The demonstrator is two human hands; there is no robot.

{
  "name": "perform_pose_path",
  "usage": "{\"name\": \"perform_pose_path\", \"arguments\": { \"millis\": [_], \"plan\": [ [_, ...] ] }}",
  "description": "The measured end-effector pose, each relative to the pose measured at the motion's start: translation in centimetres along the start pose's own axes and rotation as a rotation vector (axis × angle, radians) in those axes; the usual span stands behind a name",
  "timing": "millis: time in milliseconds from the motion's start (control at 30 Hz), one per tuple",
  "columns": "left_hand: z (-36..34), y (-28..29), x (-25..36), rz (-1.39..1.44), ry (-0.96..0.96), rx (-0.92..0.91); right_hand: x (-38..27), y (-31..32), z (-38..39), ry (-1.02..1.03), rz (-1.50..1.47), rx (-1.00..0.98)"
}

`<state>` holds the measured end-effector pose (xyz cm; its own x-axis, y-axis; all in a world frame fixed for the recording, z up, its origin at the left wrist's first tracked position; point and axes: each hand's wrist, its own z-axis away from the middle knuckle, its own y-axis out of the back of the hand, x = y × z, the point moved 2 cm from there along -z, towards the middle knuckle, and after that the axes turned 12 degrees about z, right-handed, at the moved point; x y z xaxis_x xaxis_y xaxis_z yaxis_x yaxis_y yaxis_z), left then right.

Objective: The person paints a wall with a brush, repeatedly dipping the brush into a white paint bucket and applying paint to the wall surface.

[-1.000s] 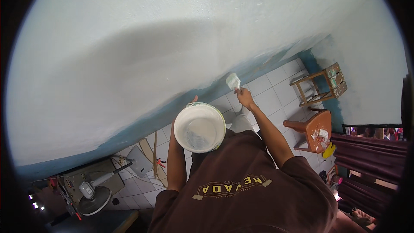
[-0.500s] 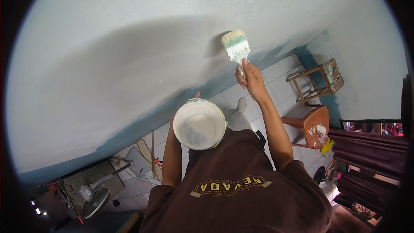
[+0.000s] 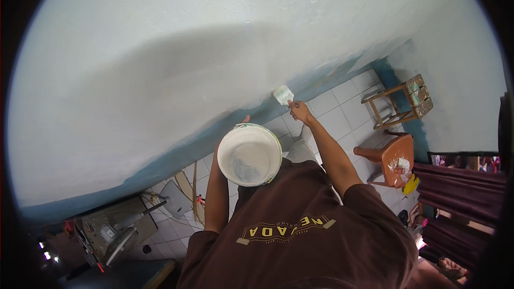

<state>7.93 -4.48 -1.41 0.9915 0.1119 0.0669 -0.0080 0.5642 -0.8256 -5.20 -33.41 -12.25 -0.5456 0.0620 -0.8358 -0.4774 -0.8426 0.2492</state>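
Note:
My left hand (image 3: 245, 119) grips a white paint bucket (image 3: 248, 154) from its far side, mostly hidden behind it; the bucket has pale paint and a bluish streak inside. My right hand (image 3: 299, 111) is closed on the handle of a paintbrush (image 3: 283, 94) with white and pale green on its head. The brush is low by the wall (image 3: 176, 75), near where the white surface meets the blue lower band (image 3: 160, 168); I cannot tell whether it touches.
A paint-spattered wooden stool (image 3: 416, 96) and a brown plastic chair (image 3: 390, 154) stand at the right on the tiled floor (image 3: 337, 107). A standing fan (image 3: 119, 247), loose boards (image 3: 190, 190) and cables lie at the lower left. Dark curtains (image 3: 458, 187) hang at the right.
Half a second ago the brush was raised higher and closer to the camera; now my right hand has lowered it toward the blue band. The bucket has shifted only slightly.

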Motion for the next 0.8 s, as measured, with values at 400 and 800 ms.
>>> {"name": "perform_pose_path", "arguments": {
  "millis": [400, 800],
  "plan": [
    [2.4, -5.2, -1.1, -0.023, 0.056, 0.149, -18.4, 5.3, 11.2, 0.331, 0.104, 0.054],
    [1.7, -5.2, -0.7, -0.146, -0.032, 0.225, -6.6, 0.0, 2.5, 0.428, 0.172, 0.238]
  ]
}}
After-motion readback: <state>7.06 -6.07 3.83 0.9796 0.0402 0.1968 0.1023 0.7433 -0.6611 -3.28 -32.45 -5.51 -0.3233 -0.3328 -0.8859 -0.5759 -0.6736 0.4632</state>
